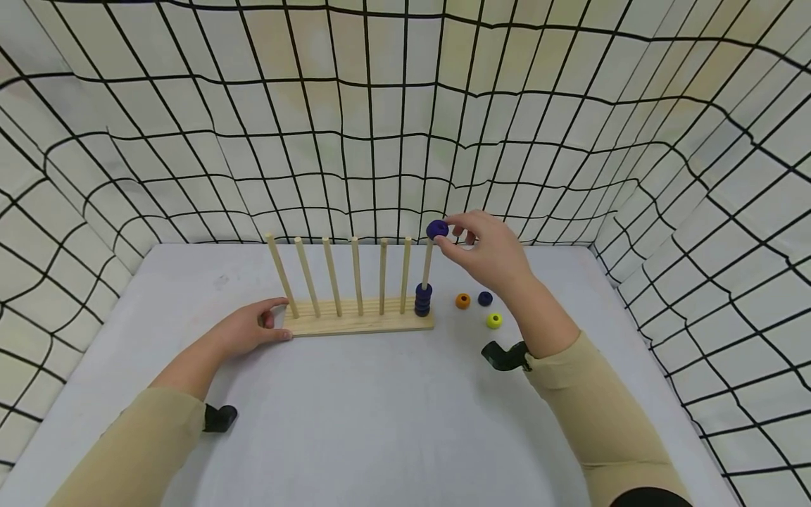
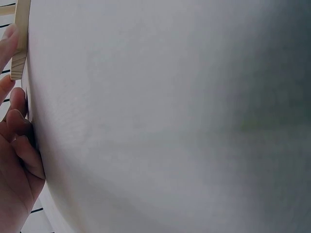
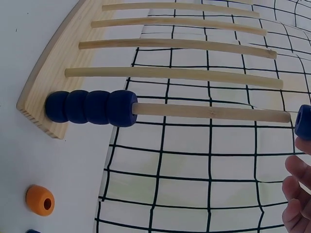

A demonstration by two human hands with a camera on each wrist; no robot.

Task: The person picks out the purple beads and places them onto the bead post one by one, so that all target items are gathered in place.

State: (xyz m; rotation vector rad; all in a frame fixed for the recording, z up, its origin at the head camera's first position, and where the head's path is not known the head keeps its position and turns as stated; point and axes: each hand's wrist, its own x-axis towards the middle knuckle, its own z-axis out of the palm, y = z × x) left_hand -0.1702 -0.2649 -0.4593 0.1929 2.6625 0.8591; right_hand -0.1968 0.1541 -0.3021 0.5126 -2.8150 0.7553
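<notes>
A wooden base (image 1: 355,324) carries several upright pegs. On its rightmost peg (image 3: 209,112) several dark blue beads (image 3: 87,108) are stacked at the bottom. My right hand (image 1: 491,250) pinches another blue bead (image 1: 437,229) between thumb and finger at the top of that peg; in the right wrist view this bead (image 3: 304,122) is just off the peg's tip. My left hand (image 1: 250,329) holds the left end of the base between thumb and fingers; in the left wrist view the hand (image 2: 17,160) is partly cut off beside the base's end (image 2: 20,43).
Right of the base, an orange bead (image 1: 463,301), a loose blue bead (image 1: 485,298) and a yellow bead (image 1: 494,321) lie on the white table (image 1: 355,422). A black grid on pale walls surrounds the table's back and sides.
</notes>
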